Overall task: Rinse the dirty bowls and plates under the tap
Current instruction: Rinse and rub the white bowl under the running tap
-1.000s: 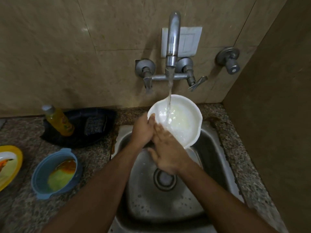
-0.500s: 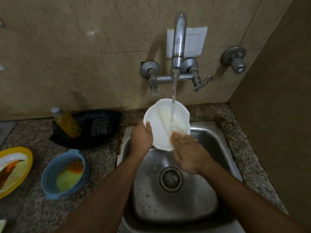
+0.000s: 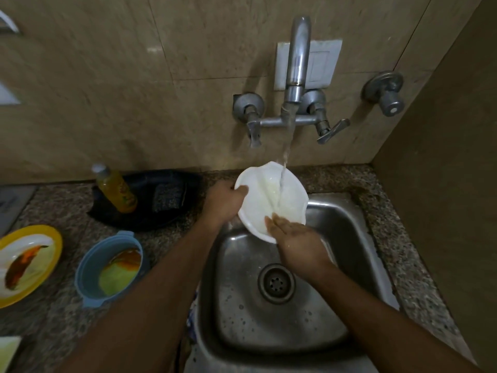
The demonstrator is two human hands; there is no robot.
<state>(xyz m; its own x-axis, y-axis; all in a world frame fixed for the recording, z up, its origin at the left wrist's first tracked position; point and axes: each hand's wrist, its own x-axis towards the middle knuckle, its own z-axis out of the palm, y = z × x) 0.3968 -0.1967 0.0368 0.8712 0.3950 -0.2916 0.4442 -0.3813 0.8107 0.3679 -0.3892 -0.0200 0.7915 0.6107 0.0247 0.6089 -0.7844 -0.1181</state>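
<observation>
A white bowl [image 3: 269,196] is held tilted over the steel sink [image 3: 347,238], its inside facing me. Water runs from the wall tap [image 3: 297,63] into the bowl's upper right part. My left hand [image 3: 222,203] grips the bowl's left rim, thumb on the inside. My right hand [image 3: 294,239] lies with flat fingers against the bowl's lower inside edge, wet. On the counter to the left stand a dirty blue bowl [image 3: 110,267] with orange and green residue and a dirty yellow-rimmed plate [image 3: 25,261].
A yellow soap bottle [image 3: 115,191] leans in a black tray [image 3: 166,208] with a scrub pad behind the blue bowl. A side wall closes the right. A spare valve [image 3: 387,92] sticks out of the back wall. The sink drain [image 3: 276,283] is uncovered.
The bowl has tilted and turned under the stream while my right hand slid from its middle down to its lower edge. The view shifted left.
</observation>
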